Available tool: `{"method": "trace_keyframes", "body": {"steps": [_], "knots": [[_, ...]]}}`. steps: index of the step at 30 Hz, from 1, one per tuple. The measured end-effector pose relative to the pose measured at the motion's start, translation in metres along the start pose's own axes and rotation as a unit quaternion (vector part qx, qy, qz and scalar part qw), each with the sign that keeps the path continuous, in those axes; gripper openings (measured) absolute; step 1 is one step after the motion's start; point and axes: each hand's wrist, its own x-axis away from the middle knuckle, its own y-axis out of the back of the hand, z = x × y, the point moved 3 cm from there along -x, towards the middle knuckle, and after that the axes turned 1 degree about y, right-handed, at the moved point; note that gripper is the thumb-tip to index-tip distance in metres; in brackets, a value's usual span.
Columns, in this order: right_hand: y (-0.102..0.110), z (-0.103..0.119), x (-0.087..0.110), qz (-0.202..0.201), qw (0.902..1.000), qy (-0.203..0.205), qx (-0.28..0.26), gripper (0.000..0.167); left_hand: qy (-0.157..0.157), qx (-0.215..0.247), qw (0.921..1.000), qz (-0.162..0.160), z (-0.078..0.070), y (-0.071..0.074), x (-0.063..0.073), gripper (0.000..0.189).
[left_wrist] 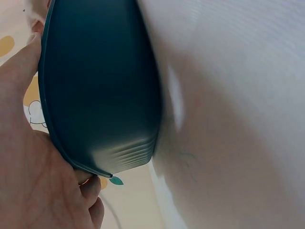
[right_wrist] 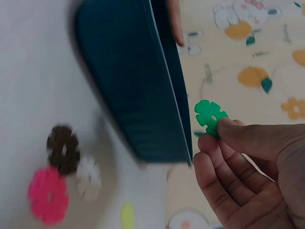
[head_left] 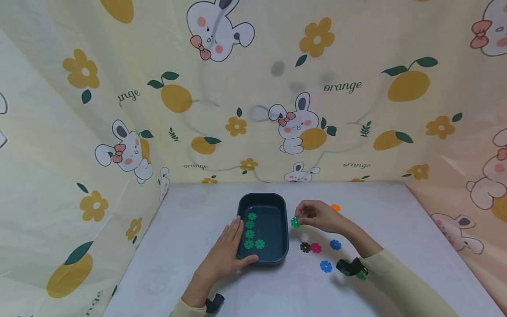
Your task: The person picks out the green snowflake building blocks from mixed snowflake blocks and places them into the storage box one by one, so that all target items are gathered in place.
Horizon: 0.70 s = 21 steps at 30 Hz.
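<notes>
A dark blue-green rectangular tray (head_left: 283, 229) stands on the white table, with several green flower-shaped plastic pieces (head_left: 249, 234) lying in its left part. My left hand (head_left: 225, 251) rests on the tray's near-left corner, its fingers fairly straight along the left rim and the thumb on the near rim. In the left wrist view the tray's outer wall (left_wrist: 100, 81) fills the middle. Just right of the tray, my right hand (head_left: 318, 215) pinches a green flower-shaped piece (right_wrist: 209, 114) between thumb and forefinger, above the table and apart from the rim.
White (head_left: 304, 237), dark brown (head_left: 305, 247) and pink (head_left: 315, 248) pieces lie right of the tray. Two blue pieces (head_left: 335, 244) are farther right, an orange one (head_left: 335, 207) behind the right hand. Green shows under the right wrist camera (head_left: 351, 267). A printed curtain (head_left: 253, 88) surrounds the table.
</notes>
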Motion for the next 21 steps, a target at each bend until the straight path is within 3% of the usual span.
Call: {"method": "trace_keyframes", "body": {"steps": [7,21], "knots": [[-0.024,0.012,-0.032,0.039,0.9978,0.049,-0.018,0.012,0.002,0.003,1.0000,0.000,0.000,0.000,0.000,0.119],[-0.063,0.026,-0.079,0.103,0.9921,0.061,0.038,0.014,-0.002,0.003,1.0000,0.002,0.002,-0.001,-0.001,0.118]]}}
